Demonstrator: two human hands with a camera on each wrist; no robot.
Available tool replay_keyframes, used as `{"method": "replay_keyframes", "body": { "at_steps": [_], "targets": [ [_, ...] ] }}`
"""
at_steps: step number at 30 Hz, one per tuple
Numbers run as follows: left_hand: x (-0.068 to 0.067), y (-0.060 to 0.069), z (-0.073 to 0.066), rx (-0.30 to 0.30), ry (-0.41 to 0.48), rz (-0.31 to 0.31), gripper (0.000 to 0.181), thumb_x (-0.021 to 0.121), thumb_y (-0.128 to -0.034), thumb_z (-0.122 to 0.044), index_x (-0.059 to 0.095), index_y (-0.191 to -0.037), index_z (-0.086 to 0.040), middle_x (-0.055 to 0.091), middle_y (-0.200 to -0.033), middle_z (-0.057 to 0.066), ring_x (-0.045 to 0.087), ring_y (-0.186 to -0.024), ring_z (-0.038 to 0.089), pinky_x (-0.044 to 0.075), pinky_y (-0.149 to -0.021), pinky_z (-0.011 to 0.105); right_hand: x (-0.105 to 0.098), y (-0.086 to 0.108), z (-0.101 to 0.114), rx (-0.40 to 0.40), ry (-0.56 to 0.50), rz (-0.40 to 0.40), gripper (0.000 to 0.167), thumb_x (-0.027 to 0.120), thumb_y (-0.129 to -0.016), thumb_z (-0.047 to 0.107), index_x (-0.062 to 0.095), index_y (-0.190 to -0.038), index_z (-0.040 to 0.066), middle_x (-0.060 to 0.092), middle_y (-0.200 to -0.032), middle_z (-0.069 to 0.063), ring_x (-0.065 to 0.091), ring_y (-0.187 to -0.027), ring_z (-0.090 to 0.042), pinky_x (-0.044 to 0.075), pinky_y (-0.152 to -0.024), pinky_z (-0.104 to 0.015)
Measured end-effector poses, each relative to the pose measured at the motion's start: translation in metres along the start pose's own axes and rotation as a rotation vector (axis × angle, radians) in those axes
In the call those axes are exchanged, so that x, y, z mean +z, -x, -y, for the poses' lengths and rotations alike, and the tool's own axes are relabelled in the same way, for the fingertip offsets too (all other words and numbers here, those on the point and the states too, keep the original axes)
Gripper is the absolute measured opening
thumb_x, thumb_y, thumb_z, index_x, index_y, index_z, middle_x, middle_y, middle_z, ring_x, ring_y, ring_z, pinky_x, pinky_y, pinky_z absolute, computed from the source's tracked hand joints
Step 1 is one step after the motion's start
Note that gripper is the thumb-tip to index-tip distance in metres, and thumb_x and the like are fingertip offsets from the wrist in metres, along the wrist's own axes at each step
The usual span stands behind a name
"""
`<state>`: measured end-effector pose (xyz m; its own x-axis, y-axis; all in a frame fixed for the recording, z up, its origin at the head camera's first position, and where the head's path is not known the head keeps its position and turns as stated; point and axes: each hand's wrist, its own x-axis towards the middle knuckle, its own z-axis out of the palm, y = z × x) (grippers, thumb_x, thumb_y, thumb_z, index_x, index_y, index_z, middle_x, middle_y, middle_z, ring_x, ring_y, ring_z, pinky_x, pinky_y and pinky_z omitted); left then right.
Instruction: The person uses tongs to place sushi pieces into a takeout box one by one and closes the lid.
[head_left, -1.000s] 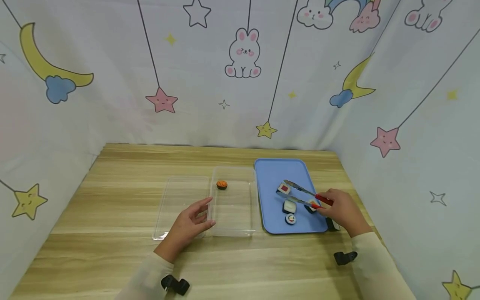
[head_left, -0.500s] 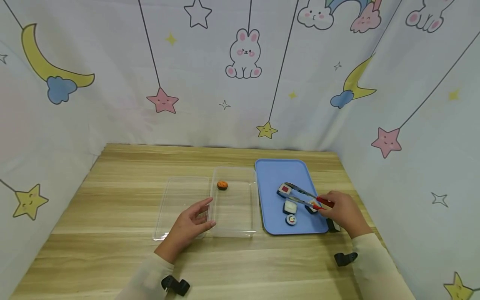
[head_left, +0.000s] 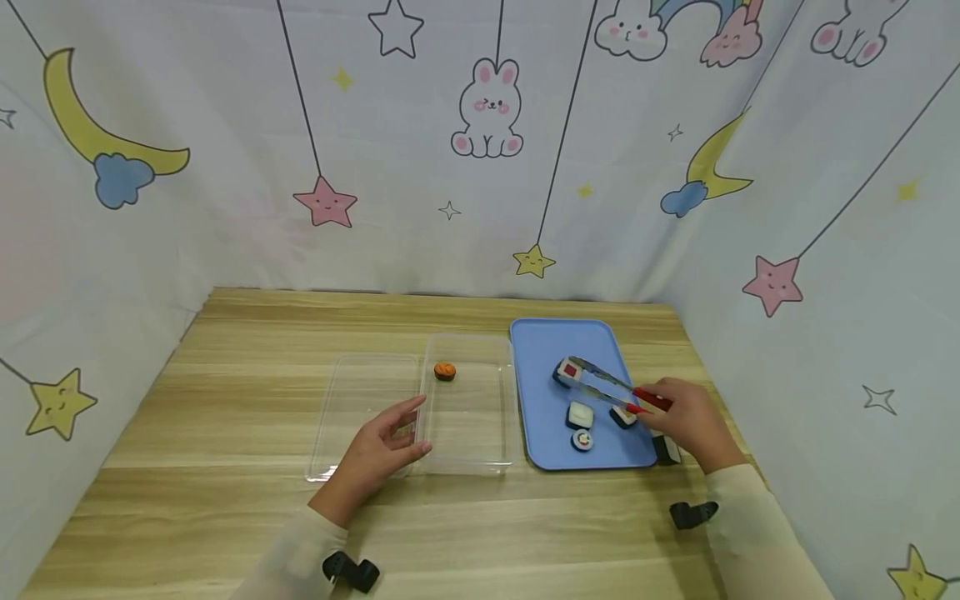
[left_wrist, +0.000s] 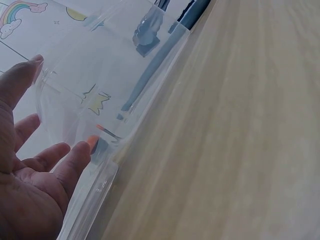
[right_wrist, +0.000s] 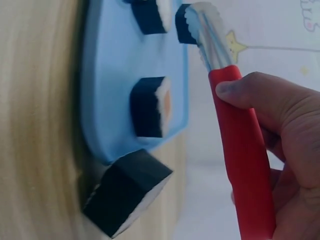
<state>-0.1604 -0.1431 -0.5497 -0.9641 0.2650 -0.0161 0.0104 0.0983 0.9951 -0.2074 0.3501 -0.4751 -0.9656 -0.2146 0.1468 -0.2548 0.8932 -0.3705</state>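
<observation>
Red-centred sushi (head_left: 570,371) has shifted slightly with the tongs (head_left: 651,397), which the right hand (head_left: 692,422) grips (left hand (head_left: 378,447) spread).

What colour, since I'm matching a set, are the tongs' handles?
The handles are red, clearest in the right wrist view.

Place: small cloth-walled booth, which I'd log as a staged play or filming corner; I can't tell from here whether home or studio.
Backdrop (head_left: 405,125): white fabric, lightly creased, hung behind and along both sides.
Prints: winking rabbit (head_left: 490,108), pink star (head_left: 325,202), yellow moon (head_left: 75,121); nursery style.
Tabletop (head_left: 480,533): pale wood grain, reaching back to the cloth.
Wrist cameras (head_left: 350,572): black, one per arm; I count these toward filming.
Sushi pieces (head_left: 580,414): toy-like to my eye; more play corner than kitchen.
</observation>
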Motion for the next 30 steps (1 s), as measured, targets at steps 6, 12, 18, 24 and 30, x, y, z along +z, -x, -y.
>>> {"method": "replay_keyframes", "body": {
  "at_steps": [6, 12, 18, 24, 30],
  "targets": [
    [0.0, -0.001, 0.001, 0.012, 0.0, 0.001, 0.078, 0.085, -0.0876, -0.012, 0.048, -0.156, -0.01, 0.041, -0.159, 0.023, 0.049, -0.14, 0.044, 0.049, -0.109, 0.045, -0.01, -0.008, 0.008, -0.005, -0.025, -0.019, 0.04, 0.088, -0.083, 0.015, 0.077, -0.119, 0.0, 0.072, -0.097, -0.014, 0.064, -0.08, -0.025, 0.057, -0.068, -0.04],
    [0.0, 0.0, 0.001, 0.011, 0.006, 0.0, 0.078, 0.085, -0.0876, -0.01, 0.047, -0.155, -0.006, 0.041, -0.159, 0.025, 0.048, -0.14, 0.045, 0.048, -0.11, 0.047, -0.02, -0.018, 0.019, -0.004, -0.039, -0.002, 0.04, 0.087, -0.085, 0.016, 0.077, -0.12, 0.002, 0.073, -0.099, -0.013, 0.063, -0.082, -0.024, 0.056, -0.068, -0.038],
    [0.0, 0.0, 0.0, 0.016, -0.001, -0.004, 0.077, 0.084, -0.088, -0.011, 0.047, -0.155, -0.006, 0.04, -0.159, 0.024, 0.047, -0.141, 0.045, 0.047, -0.11, 0.047, -0.024, -0.033, 0.038, -0.041, -0.091, -0.001, 0.039, 0.087, -0.084, 0.014, 0.077, -0.12, 0.003, 0.073, -0.1, -0.012, 0.063, -0.083, -0.025, 0.057, -0.068, -0.037],
    [0.0, 0.0, 0.001, 0.021, 0.0, -0.004, 0.077, 0.084, -0.0878, -0.01, 0.047, -0.155, -0.006, 0.041, -0.16, 0.022, 0.046, -0.142, 0.044, 0.047, -0.11, 0.046, -0.02, -0.052, 0.062, -0.092, -0.088, 0.053, 0.039, 0.087, -0.083, 0.015, 0.079, -0.12, 0.007, 0.074, -0.103, -0.009, 0.065, -0.085, -0.026, 0.058, -0.07, -0.037],
    [0.0, 0.001, 0.0, 0.021, 0.005, 0.006, 0.076, 0.084, -0.0889, -0.011, 0.048, -0.155, -0.007, 0.04, -0.16, 0.023, 0.046, -0.142, 0.045, 0.047, -0.111, 0.048, -0.013, -0.069, 0.092, -0.173, -0.06, 0.117, 0.039, 0.089, -0.082, 0.018, 0.079, -0.119, 0.011, 0.074, -0.104, 0.0, 0.062, -0.088, -0.021, 0.058, -0.07, -0.033]
  ]
}}
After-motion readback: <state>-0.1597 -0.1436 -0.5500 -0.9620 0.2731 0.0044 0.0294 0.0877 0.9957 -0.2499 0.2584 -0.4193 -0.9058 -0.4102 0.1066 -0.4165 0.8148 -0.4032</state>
